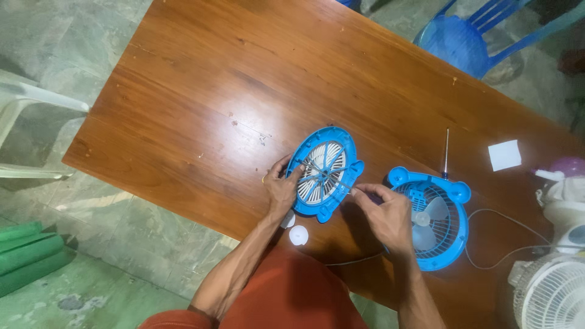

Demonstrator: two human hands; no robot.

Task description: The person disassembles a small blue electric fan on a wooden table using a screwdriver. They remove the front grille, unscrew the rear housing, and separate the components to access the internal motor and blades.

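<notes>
A round blue fan grille cover (pixel 325 173) with white slats lies tilted on the wooden table (pixel 244 91). My left hand (pixel 280 189) grips its left rim, thumb on the face. At the cover's lower right edge, my right hand (pixel 384 213) pinches with its fingertips; whatever it pinches is too small to make out. Just right of that hand sits the blue fan body (pixel 436 216) with its pale blades showing through the grille. A small white round cap (pixel 298 235) rests near the table's front edge, below my left wrist.
A thin screwdriver (pixel 446 152) lies behind the fan body. A white paper square (pixel 504 155) is at the right. A white fan (pixel 551 292) and a white appliance stand at the far right, with a cord trailing. A blue plastic chair (pixel 463 42) and white chair (pixel 24 103) flank the table.
</notes>
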